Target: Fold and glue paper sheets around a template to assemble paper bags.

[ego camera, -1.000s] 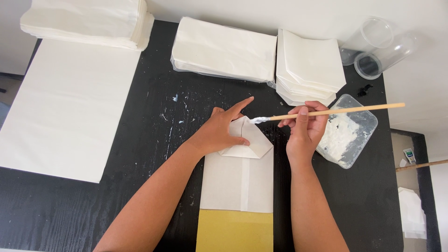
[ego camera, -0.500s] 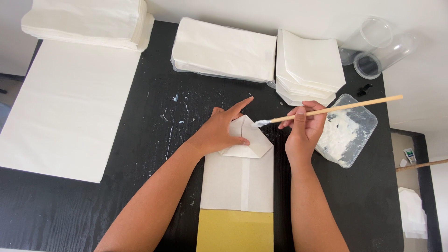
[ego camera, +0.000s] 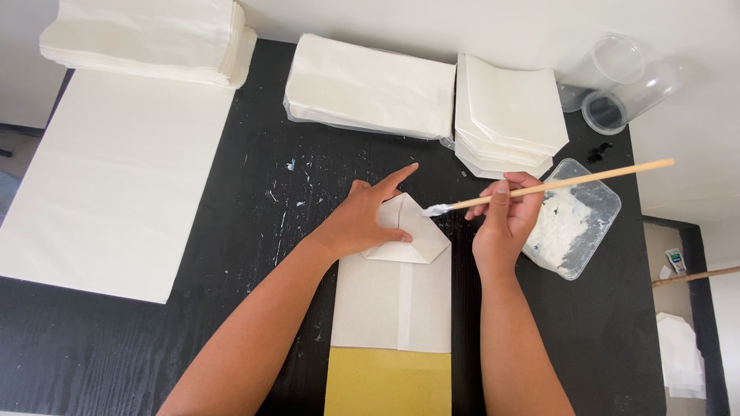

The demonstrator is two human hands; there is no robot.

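Paper bag (ego camera: 393,296) lies on table (ego camera: 193,323), near edge, centre. Left hand (ego camera: 362,223) rests on bag's folded top end. Right hand (ego camera: 505,223) just right of bag, brush (ego camera: 555,185) in it, tip over fold's right edge. Paste tub (ego camera: 578,219) right of right hand. Behind bag: folded-bag stack (ego camera: 370,88), second stack (ego camera: 509,112) to its right. Cups (ego camera: 620,81) far right, behind tub. Large sheet (ego camera: 116,169) far left, paper pile (ego camera: 146,38) behind it.

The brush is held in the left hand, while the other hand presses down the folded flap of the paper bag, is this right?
Not quite. The head view shows the brush in the right hand; it is the left hand that presses down the folded flap of the paper bag.
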